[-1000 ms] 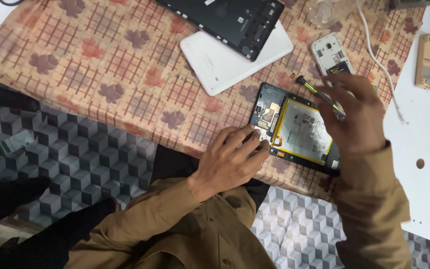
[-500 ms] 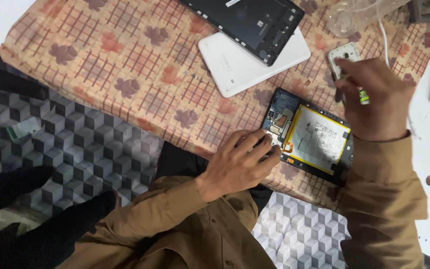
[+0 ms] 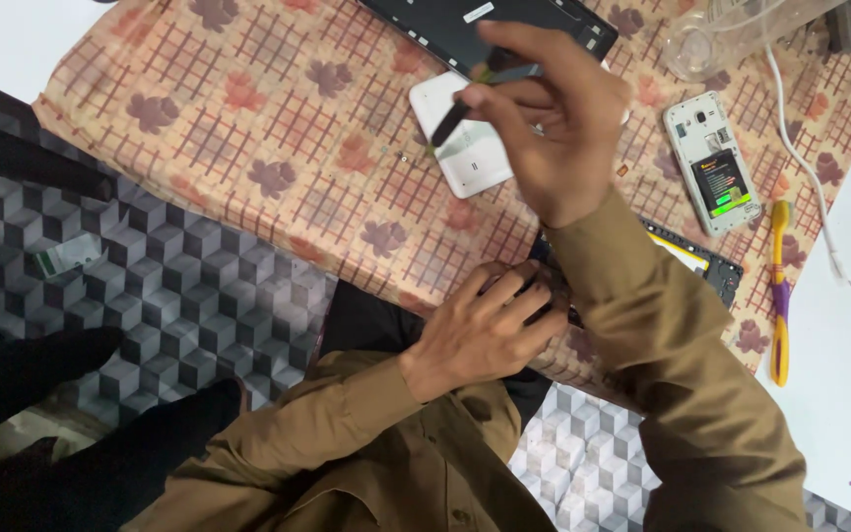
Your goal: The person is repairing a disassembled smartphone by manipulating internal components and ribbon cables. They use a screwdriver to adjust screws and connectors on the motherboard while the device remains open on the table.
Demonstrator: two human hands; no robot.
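Two bare hands work over a tan cloth printed with brown leaves and red grids [image 3: 278, 128], seen from the single head view. The right hand [image 3: 554, 128] is raised above the cloth, its fingers closed together around a slim black-tipped screwdriver with a green handle [image 3: 457, 116], whose dark tip points down and to the left over a white rectangular back cover [image 3: 465, 158]. The left hand [image 3: 490, 330] lies lower, fingers slightly spread and pressed on the near edge of an opened black tablet with a yellow-edged inner panel [image 3: 696, 258]; most of that tablet is hidden under the right brown sleeve [image 3: 672, 345], so only its far corner shows.

At the top lies a large black tablet frame [image 3: 445, 25], partly overlapping the white cover. Right of the raised hand rests a small white phone with its back removed [image 3: 713, 163], a battery with a dark and green label sitting in its open compartment. Beside it lies a yellow and purple toothbrush [image 3: 778, 296], reaching onto the white tabletop [image 3: 839, 414]. A clear plastic container [image 3: 731, 34] stands at the upper right; its contents cannot be made out. A white cable [image 3: 795, 148] runs down past the phone.
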